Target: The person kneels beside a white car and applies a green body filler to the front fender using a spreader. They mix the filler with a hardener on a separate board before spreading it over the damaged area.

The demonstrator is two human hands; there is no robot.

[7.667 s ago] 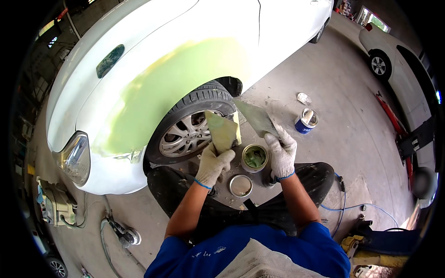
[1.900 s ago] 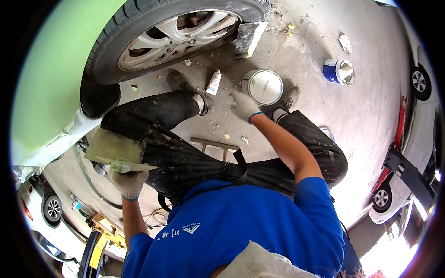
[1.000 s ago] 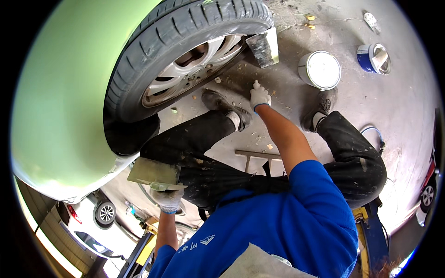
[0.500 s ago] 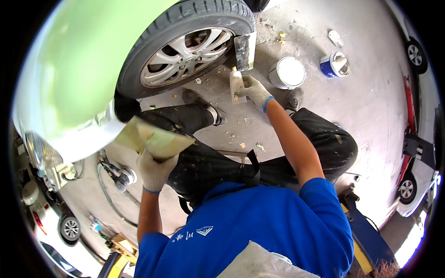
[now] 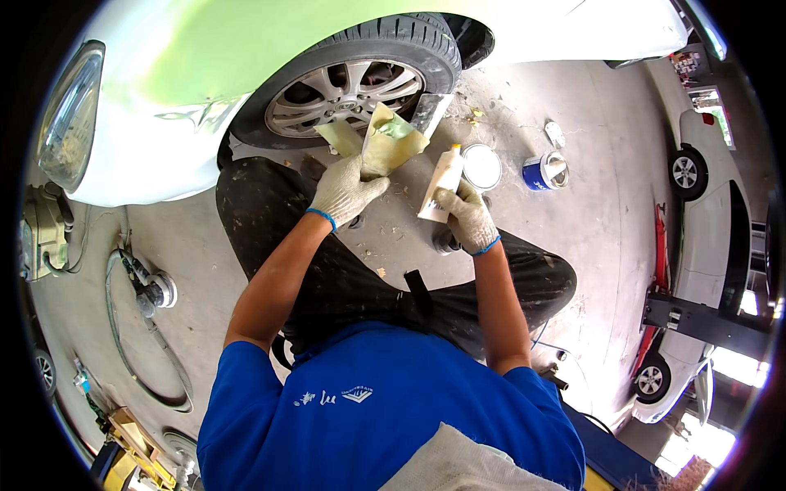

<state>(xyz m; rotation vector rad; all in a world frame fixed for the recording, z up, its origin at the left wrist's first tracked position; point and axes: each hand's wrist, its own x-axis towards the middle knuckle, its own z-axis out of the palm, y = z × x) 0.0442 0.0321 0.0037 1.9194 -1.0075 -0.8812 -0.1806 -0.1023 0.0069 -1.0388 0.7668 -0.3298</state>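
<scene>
My gloved left hand (image 5: 347, 191) is closed on yellowish putty spreaders (image 5: 385, 157), two flat plates fanned apart in front of the wheel. A smear of pale green putty (image 5: 395, 128) lies on the upper plate. To the right, my gloved right hand (image 5: 470, 219) grips a cream squeeze tube (image 5: 443, 182) by its lower part. The tube stands nearly upright with its yellow cap on top, apart from the spreaders. Behind it sits a round can (image 5: 482, 167) with a whitish top, partly covered by the tube and hand.
A car fender (image 5: 188, 74) with green patches and its wheel (image 5: 348, 98) are straight ahead. A grey-smeared board (image 5: 429, 113) leans by the tyre. A blue-and-white can (image 5: 544, 173) stands right. A sander (image 5: 157, 291) with its hose lies on the floor at left.
The spreaders in my left hand have moved up and right, toward the wheel. My right hand has drawn the tube slightly lower and nearer. The view has shifted, showing more of the car.
</scene>
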